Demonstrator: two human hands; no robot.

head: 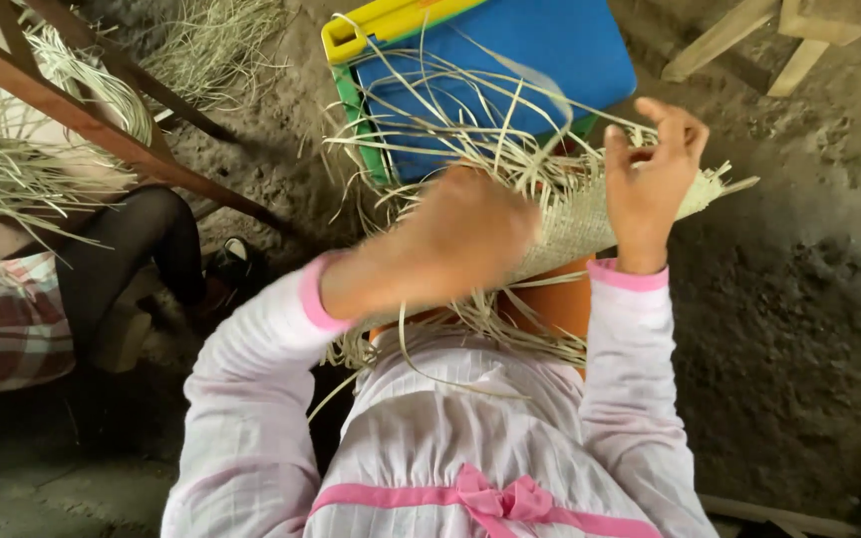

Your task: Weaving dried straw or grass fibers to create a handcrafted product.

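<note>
A strip of pale woven straw mat [590, 214] lies across my lap, with many loose straw strands [470, 120] fanning out from it. My left hand [460, 239] is blurred with motion and rests on the mat's left part, among the loose strands; its grip cannot be made out. My right hand [650, 169] is raised at the mat's right end, fingers curled around thin straw strands there. Both arms wear pale pink-cuffed sleeves.
A blue, yellow and green plastic stool [510, 60] stands just beyond the mat. Another person in a plaid garment [2, 309] with dark leggings sits at the left by brown wooden beams [102, 130] and straw bundles. Wooden pieces [749, 40] lie on the dirt floor.
</note>
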